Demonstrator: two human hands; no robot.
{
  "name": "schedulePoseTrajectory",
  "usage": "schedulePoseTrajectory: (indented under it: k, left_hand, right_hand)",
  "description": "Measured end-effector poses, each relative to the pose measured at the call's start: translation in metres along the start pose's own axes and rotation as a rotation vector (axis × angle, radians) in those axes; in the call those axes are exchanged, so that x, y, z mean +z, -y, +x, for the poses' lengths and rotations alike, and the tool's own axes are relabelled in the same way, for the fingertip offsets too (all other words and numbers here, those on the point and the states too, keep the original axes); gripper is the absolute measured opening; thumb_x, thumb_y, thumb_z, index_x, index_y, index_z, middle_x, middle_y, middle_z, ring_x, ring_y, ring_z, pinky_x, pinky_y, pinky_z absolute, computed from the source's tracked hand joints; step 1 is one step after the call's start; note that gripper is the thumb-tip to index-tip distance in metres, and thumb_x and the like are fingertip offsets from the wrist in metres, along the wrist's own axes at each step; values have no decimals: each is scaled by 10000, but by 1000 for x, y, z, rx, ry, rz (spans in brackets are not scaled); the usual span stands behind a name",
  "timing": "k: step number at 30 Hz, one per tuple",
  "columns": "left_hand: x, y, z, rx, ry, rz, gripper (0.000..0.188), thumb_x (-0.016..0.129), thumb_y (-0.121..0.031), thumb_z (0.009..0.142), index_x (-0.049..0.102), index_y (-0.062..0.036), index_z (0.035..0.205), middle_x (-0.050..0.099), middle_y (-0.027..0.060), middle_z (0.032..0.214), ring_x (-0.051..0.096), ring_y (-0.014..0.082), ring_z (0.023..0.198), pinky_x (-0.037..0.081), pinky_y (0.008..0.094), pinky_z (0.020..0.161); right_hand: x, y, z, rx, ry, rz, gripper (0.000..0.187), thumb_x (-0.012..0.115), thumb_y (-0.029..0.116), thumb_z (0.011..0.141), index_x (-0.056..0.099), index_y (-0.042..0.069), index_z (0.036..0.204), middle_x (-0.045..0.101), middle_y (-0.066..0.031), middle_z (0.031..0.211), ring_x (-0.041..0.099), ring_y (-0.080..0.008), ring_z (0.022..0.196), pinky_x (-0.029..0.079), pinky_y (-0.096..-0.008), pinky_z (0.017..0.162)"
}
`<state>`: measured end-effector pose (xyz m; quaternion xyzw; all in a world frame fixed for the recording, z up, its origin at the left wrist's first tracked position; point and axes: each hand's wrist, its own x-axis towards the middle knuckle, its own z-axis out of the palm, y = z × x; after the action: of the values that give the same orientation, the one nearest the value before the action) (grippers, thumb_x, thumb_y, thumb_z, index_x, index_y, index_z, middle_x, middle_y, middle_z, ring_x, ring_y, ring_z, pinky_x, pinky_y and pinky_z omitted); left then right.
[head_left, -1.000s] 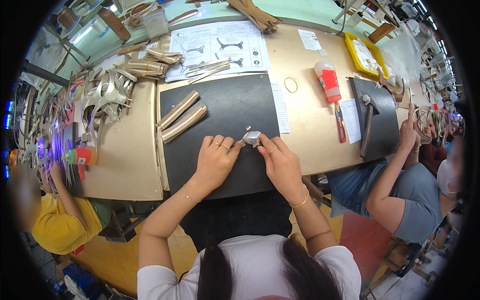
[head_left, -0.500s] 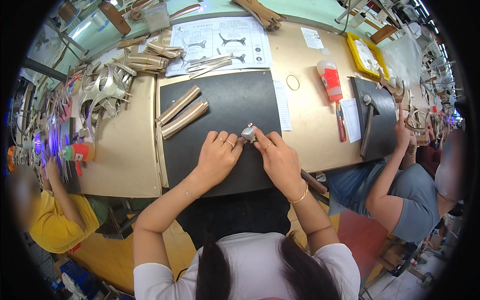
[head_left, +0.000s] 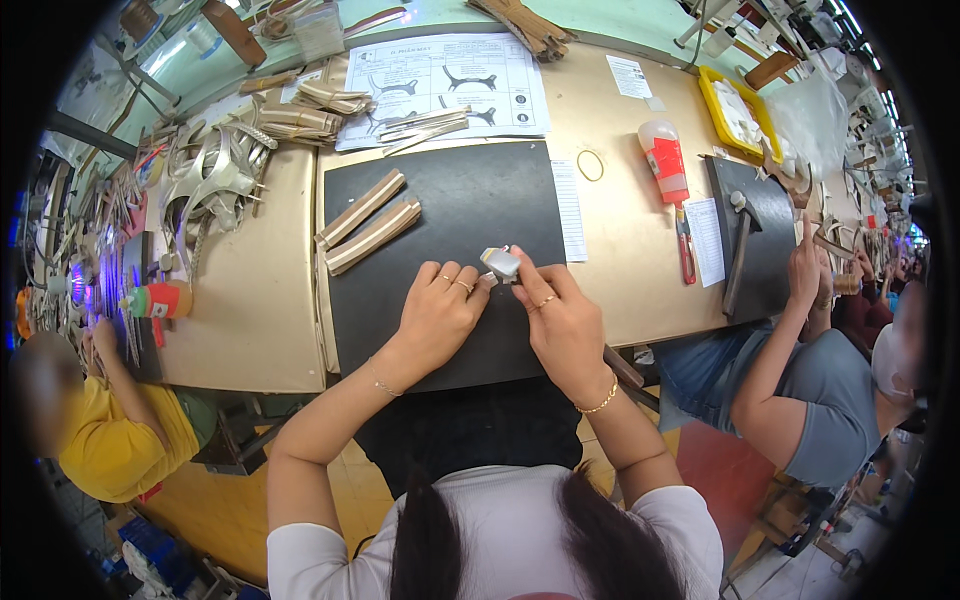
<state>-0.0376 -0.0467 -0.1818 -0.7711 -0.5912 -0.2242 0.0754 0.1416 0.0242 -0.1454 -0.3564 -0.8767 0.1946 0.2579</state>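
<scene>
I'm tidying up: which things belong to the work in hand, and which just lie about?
Likely the job:
grey piece in the right hand
mat beneath
perhaps its two strip bundles

Likely lying about:
red-handled tool
hammer
yellow tray

A tan counter (head_left: pixel 635 275) runs across the room, with a seam left of centre; a pale green shelf (head_left: pixel 615 30) lines its far side; below, the floor (head_left: pixel 235 505) is yellow, reddish to the right; strip lights (head_left: pixel 840 18) shine at upper right; a violet light (head_left: pixel 76 285) glows at far left.
</scene>
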Motion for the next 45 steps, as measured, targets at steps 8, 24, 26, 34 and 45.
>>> schedulePoseTrajectory:
  k: [8,24,26,34,45]
  left_hand:
    - [-5,-7,-3,-297,-2,-195,279,847,-216,776,751,-91,1006,609,29,925,574,231,878,405,390,792]
    - [5,-16,0,-329,-57,-152,148,827,-148,802,764,-91,923,616,10,859,586,210,836,398,378,788]
    - [4,-17,0,-334,-65,-152,142,823,-142,806,763,-92,924,615,12,856,587,211,833,400,381,788]
    - [8,-19,-1,-376,-70,-134,104,790,-96,828,721,-67,899,638,44,893,601,252,879,407,404,800]
    - [15,-24,-3,-476,-7,-106,114,747,-121,875,671,-36,887,635,77,936,590,287,897,404,417,806]
  right_hand:
    - [-4,1,0,133,192,-64,368,642,215,1003,655,157,1366,613,-94,896,663,-334,713,544,-436,623]
    - [-10,-1,-12,78,112,-40,376,605,267,1028,645,187,1392,598,-53,895,647,-274,664,549,-378,577]
    - [-12,0,-13,83,112,-44,377,607,273,1027,646,186,1391,598,-53,895,647,-271,665,547,-378,574]
    - [-12,-1,-22,89,72,-60,393,667,251,987,669,175,1372,608,-26,899,641,-222,672,528,-347,575]
    - [0,-3,-25,88,83,-25,383,611,289,1020,650,184,1386,586,-40,923,668,-223,680,541,-356,567]
